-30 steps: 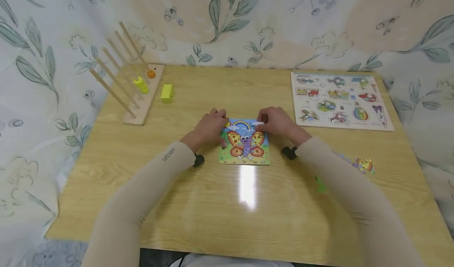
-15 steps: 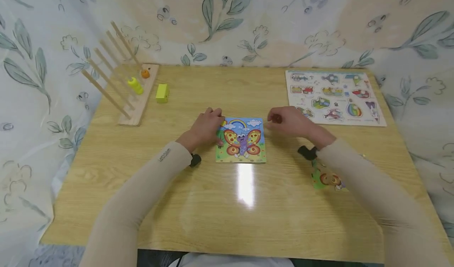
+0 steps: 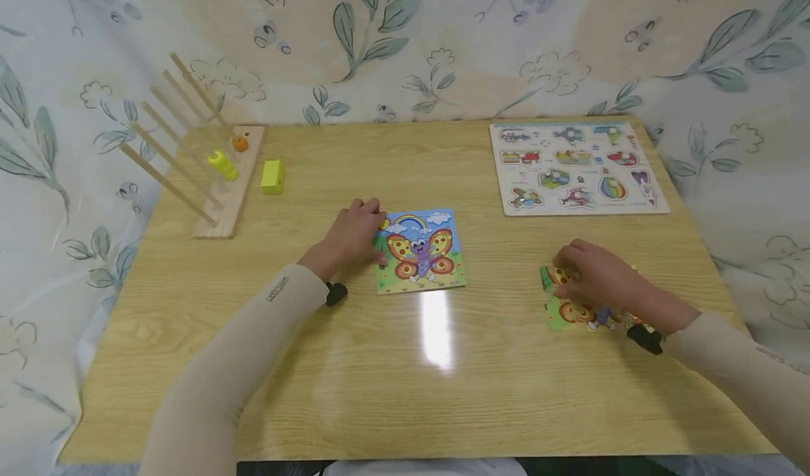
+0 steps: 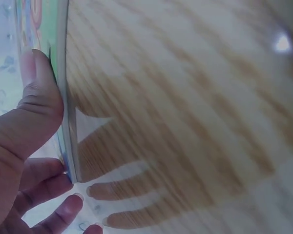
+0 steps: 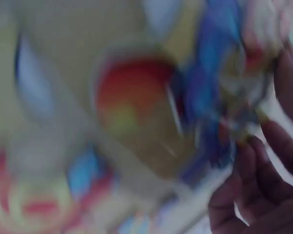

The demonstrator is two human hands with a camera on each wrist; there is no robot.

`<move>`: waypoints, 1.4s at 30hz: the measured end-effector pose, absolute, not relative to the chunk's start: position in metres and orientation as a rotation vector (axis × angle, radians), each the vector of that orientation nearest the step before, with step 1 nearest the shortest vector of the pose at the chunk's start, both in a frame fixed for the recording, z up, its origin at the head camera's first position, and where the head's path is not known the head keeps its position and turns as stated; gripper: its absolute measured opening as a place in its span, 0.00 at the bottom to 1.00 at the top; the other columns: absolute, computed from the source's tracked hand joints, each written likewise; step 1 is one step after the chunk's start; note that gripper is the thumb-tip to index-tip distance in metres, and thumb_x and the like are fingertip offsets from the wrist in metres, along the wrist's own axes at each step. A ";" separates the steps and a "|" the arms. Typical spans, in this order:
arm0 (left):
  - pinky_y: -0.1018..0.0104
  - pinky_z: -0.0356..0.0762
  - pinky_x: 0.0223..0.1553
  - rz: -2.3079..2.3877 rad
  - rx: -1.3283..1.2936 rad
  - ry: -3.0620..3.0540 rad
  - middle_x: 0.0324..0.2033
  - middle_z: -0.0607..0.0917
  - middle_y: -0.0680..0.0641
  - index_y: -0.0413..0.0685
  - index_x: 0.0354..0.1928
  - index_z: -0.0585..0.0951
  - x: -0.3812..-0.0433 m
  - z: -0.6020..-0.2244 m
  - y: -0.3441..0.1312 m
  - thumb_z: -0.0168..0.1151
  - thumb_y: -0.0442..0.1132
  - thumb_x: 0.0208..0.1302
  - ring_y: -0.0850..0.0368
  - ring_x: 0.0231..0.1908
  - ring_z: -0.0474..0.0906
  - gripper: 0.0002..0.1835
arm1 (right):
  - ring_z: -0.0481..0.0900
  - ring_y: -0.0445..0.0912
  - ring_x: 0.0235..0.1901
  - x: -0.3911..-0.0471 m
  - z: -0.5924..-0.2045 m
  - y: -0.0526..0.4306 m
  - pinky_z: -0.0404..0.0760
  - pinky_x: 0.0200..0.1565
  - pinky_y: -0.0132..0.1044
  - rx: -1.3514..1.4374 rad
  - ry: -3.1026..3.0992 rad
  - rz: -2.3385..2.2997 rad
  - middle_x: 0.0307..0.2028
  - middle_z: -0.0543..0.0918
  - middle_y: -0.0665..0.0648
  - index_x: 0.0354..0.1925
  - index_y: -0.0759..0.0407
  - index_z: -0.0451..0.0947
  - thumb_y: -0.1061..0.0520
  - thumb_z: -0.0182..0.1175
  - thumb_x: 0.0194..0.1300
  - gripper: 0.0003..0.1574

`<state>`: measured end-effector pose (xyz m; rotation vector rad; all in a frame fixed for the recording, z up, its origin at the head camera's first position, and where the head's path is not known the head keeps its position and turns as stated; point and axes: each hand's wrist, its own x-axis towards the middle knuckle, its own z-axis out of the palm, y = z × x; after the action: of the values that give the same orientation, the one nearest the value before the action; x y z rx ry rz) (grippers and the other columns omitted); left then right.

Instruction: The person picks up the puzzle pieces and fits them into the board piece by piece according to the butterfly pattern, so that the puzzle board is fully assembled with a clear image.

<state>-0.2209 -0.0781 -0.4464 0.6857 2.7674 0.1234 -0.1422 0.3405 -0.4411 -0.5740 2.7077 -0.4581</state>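
Note:
A square butterfly jigsaw puzzle lies flat at the middle of the table. My left hand holds its left side, thumb resting on the picture and fingers at the far corner. In the left wrist view the thumb laps over the puzzle's edge. To the right, my right hand is over several loose puzzle pieces and hides part of them. A gap shows between its thumb and index finger, with pieces beneath. The right wrist view is blurred, with fingertips close to the colourful pieces.
A wooden board with upright pegs stands at the back left, bearing a yellow and an orange bead. Beside it sits a yellow block. A white picture board of vehicles lies at the back right.
My right hand has left the puzzle's upper right corner and moved right and nearer, over the loose pieces. The left hand stays at the puzzle's left side. The head view has shifted slightly.

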 end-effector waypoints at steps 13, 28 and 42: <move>0.42 0.67 0.59 0.115 0.679 2.766 0.60 0.69 0.46 0.44 0.66 0.70 -0.215 -0.446 -0.083 0.72 0.62 0.45 0.45 0.60 0.64 0.48 | 0.68 0.44 0.25 -0.174 -0.439 0.245 0.68 0.29 0.36 -0.679 2.835 -0.703 0.24 0.76 0.51 0.35 0.56 0.73 0.56 0.67 0.60 0.11; 0.40 0.68 0.56 0.127 0.695 2.775 0.57 0.69 0.47 0.44 0.65 0.71 -0.215 -0.446 -0.087 0.72 0.61 0.46 0.45 0.59 0.65 0.47 | 0.74 0.42 0.21 -0.214 -0.453 0.097 0.71 0.27 0.34 -0.688 2.645 -0.796 0.22 0.81 0.51 0.30 0.57 0.78 0.48 0.71 0.55 0.16; 0.44 0.71 0.52 0.142 0.731 2.778 0.54 0.70 0.47 0.44 0.62 0.73 -0.217 -0.448 -0.087 0.73 0.62 0.44 0.46 0.55 0.65 0.45 | 0.74 0.47 0.27 -0.227 -0.442 0.090 0.71 0.28 0.34 -0.542 2.658 -0.590 0.30 0.80 0.55 0.34 0.60 0.75 0.42 0.72 0.50 0.26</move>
<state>-0.2168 -0.0868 -0.4483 0.7307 2.7780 0.1423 -0.2271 0.0902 -0.4421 -0.5421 2.6582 -0.5901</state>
